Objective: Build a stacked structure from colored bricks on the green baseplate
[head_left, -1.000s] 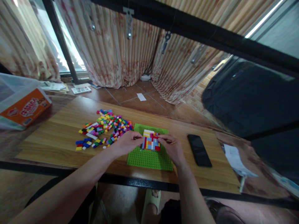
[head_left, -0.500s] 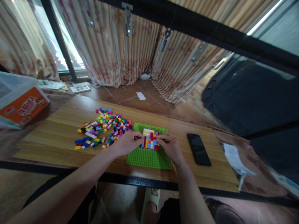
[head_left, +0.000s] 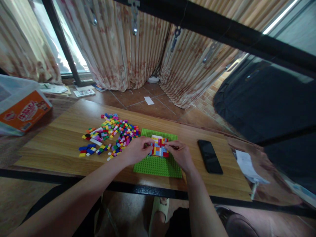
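Two hands at the centre of the frame: one left hand [head_left: 137, 151], one right hand [head_left: 182, 155]. One green baseplate [head_left: 158, 168] between and below them, with one patch of joined bricks [head_left: 160, 150], its pieces too small to count. Loose bricks [head_left: 124, 131] left of centre, many, too heaped to count. One desk [head_left: 56, 144], one black phone [head_left: 210, 156] at right, one plastic box [head_left: 27, 112] at far left, one slipper [head_left: 162, 208] at bottom centre

Looks like a room in a home. Shows patterned curtains [head_left: 145, 49] across the frame's top, floor tiles [head_left: 133, 100] near centre and a pale slipper [head_left: 162, 207] at bottom centre.
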`<state>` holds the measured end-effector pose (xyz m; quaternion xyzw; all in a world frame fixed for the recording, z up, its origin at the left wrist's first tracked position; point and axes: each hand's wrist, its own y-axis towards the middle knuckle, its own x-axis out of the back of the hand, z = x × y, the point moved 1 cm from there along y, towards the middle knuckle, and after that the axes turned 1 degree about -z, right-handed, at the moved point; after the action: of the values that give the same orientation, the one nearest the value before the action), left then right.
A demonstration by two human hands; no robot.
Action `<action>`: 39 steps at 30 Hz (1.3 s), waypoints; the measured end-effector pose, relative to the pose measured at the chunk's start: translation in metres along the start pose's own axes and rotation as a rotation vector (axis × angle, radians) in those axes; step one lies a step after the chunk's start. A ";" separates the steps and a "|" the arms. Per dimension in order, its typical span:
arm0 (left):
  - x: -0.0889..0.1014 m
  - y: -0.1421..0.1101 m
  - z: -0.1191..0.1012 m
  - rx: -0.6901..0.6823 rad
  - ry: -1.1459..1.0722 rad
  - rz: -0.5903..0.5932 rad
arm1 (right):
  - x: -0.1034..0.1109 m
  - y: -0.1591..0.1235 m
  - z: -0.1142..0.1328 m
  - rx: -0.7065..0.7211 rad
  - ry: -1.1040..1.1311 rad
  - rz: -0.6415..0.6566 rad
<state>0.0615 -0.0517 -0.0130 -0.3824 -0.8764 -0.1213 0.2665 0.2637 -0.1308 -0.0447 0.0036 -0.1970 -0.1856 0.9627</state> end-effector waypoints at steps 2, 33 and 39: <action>-0.001 -0.001 -0.002 -0.036 0.060 -0.015 | 0.000 0.000 -0.001 -0.005 0.009 -0.004; -0.022 -0.007 -0.019 -0.001 0.784 0.057 | -0.004 0.007 0.004 -0.160 0.243 0.006; -0.027 -0.008 -0.022 -0.015 0.809 0.032 | -0.009 0.000 0.006 -0.108 0.216 -0.041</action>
<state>0.0797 -0.0826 -0.0096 -0.3193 -0.6940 -0.2640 0.5888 0.2541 -0.1272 -0.0422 -0.0244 -0.0815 -0.2142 0.9731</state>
